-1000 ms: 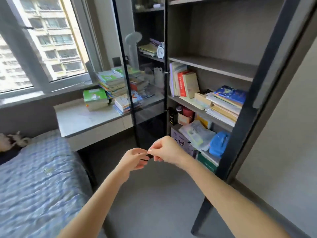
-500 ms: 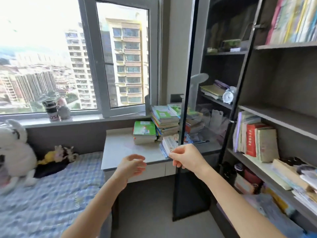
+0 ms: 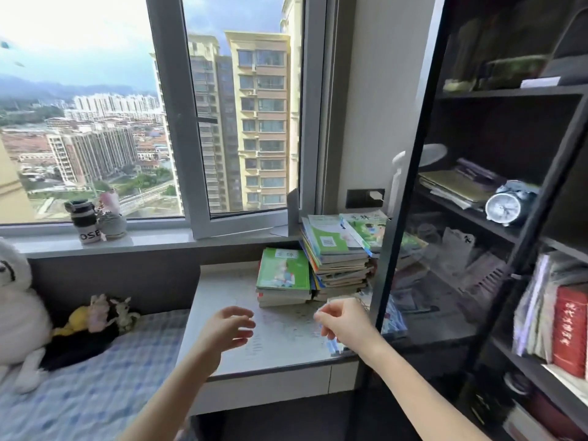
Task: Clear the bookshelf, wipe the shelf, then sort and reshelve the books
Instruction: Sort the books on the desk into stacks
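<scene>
The fingers (image 3: 243, 314) of the left hand (image 3: 227, 329) are seen spread and loosely curled, with nothing held. On the right hand (image 3: 345, 324) the fingers are curled and the thumb and forefinger tips (image 3: 320, 314) are drawn close together; whether anything is pinched between them cannot be told through the blur. Both hands are held apart above the pale grey desk top (image 3: 222, 300).

Just beyond the hands, a short stack of green-covered paperback books (image 3: 283, 275) is laid flat on the desk. Its long axis runs away from the person, and the title end of the top cover points toward the window. Touching its right side, a taller, slightly skewed stack of green-and-white books (image 3: 337, 259) is laid flat in much the same direction, and a QR code is shown on one upper cover. The cover characters are too blurred to be read.

To the right, part of the stacks is seen through the dark-framed glass door (image 3: 445, 281) of the black bookshelf (image 3: 515, 90). On a lower shelf, a red hardback book (image 3: 569, 329) is stood upright, with unreadable vertical characters on its spine. On the windowsill, the letters "OSE" are shown on a black-and-white bottle (image 3: 86, 222).
</scene>
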Motion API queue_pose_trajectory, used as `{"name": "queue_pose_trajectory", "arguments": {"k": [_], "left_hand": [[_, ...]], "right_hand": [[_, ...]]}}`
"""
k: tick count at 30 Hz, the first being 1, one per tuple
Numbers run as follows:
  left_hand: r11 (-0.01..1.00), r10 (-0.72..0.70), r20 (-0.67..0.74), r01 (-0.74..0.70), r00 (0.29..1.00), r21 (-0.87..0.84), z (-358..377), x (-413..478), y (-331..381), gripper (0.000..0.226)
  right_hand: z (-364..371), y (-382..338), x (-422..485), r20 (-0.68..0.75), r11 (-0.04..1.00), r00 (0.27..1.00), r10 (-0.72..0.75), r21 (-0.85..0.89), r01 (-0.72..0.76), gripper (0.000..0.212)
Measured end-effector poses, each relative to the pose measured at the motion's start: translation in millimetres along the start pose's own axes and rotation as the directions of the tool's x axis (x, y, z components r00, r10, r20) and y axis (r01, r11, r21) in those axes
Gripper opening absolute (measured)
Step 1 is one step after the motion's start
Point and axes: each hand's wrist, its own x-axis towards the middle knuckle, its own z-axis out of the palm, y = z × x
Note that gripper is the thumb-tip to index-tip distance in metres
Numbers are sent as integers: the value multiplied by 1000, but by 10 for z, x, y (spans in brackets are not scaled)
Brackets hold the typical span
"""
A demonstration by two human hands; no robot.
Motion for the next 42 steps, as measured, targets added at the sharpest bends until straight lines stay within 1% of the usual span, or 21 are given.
{"name": "queue_pose_trajectory", "arguments": {"k": [4,7,12,14,16,19,20,22,25,27,29,32,34,35,37,39,40,42], "left_hand": [[1000,24,93,-24,995,-1,124,837,216,12],[1000,22,162,-21,987,-9,246,1470,404,13],[1000,6,279,-10,960,14,492,2370,631,15],[1000,-22,302,14,953,27,575,2631,688,14],[999,-51,316,43,947,32,648,2842,704,14],[998,-62,323,53,944,35,728,3149,703,14],[998,-60,318,52,946,34,743,3249,688,14],[998,-56,304,50,951,27,766,3424,676,14],[997,-76,298,72,951,24,856,3601,693,14],[997,-81,298,73,951,38,956,3686,723,14],[996,-85,289,77,953,36,1058,3760,739,15],[995,-103,279,100,955,25,1159,3847,710,17],[992,-125,290,123,949,28,1193,3906,677,16],[991,-135,293,134,946,24,1206,3940,663,16],[988,-148,298,153,943,8,1228,4003,657,15],[986,-153,311,167,938,-19,1251,4065,667,15],[984,-153,319,173,935,-36,1262,4091,671,15],[981,-147,338,181,930,-73,1268,4138,688,15]], "right_hand": [[12,69,674,-88,998,996,22,-48,-26,22],[2,103,1170,-167,996,984,68,-53,-78,23],[-11,203,1921,-323,983,940,110,-103,-151,23],[-27,263,2126,-372,975,918,137,-115,-192,25],[-52,314,2328,-392,960,906,158,-154,-234,26],[-98,369,2718,-395,937,906,151,-235,-258,16],[-100,392,2851,-395,930,908,137,-264,-255,16],[-75,422,3083,-377,898,921,99,-365,-246,32],[10,501,3364,-335,803,940,60,-543,-245,58],[42,595,3576,-325,770,944,56,-587,-248,69],[63,681,3797,-314,747,945,92,-606,-274,76],[95,829,4057,-306,644,928,211,-671,-368,81],[122,947,4160,-323,565,904,281,-705,-428,76],[142,990,4190,-322,516,901,290,-741,-430,69],[176,972,4212,-286,429,926,247,-825,-369,46],[106,878,4226,-237,432,954,183,-853,-294,35],[-4,813,4225,-232,462,959,161,-841,-281,31],[-349,641,4194,-289,557,950,118,-773,-304,15]]}}
